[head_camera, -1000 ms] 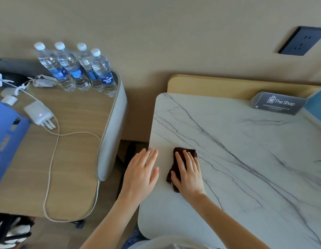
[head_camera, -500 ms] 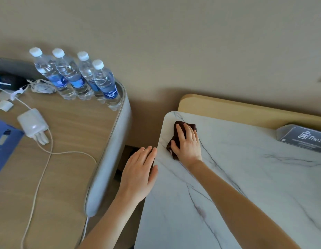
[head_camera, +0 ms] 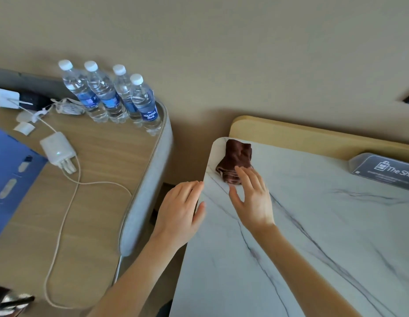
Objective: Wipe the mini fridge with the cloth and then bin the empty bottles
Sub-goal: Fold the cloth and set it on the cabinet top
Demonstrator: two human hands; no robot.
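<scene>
A crumpled dark brown cloth [head_camera: 236,160] lies at the far left corner of the white marble top [head_camera: 313,236]. My right hand [head_camera: 252,199] hovers just in front of the cloth, fingers spread, its fingertips at the cloth's near edge and nothing gripped. At the marble top's left edge rests my left hand [head_camera: 179,215], flat and open. Several water bottles [head_camera: 112,97] with white caps and blue labels stand in a row at the back of the wooden desk [head_camera: 89,202] on the left.
A white charger [head_camera: 58,151] with a long cable, small adapters and a blue folder [head_camera: 9,179] lie on the desk. A grey "The Shop" sign [head_camera: 385,170] stands at the marble top's back right. A gap separates desk and marble top.
My right hand pushed the cloth from the middle of the top to the far left corner, then lifted off it and drew back. The left hand stayed at the left edge.
</scene>
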